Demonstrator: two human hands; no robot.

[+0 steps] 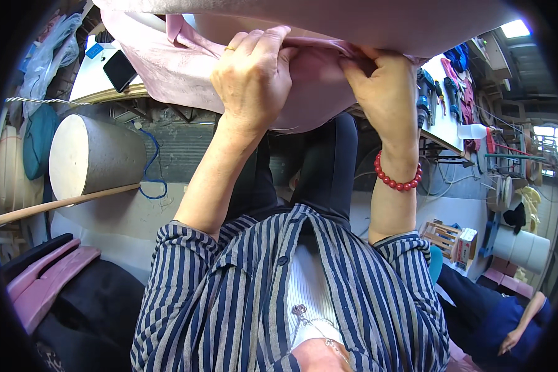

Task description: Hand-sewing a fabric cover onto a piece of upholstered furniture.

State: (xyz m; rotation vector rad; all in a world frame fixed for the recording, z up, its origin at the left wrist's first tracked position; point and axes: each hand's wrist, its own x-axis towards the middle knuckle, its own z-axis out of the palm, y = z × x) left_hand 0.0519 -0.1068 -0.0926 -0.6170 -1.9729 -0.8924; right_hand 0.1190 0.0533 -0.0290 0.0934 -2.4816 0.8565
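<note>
A large piece covered in pink upholstery fabric [167, 71] spans the top of the view, just beyond my knees. My left hand [252, 77], with a ring on one finger, is closed on a gathered fold of this fabric. To its right, my right hand [387, 93] pinches the same fold, thumb toward me and fingertips partly hidden in the cloth. Between the hands the fold runs as a bunched ridge. A pale inner surface shows behind it at the upper left. A red bead bracelet [398, 181] circles my right wrist.
A dark tablet-like device [119, 70] lies on the left table. Below it are a pale drum [99, 156] and a wooden pole [68, 203]. Tools [425, 93] and a white bottle [472, 131] lie at right. Another person's hand [510, 342] shows at lower right.
</note>
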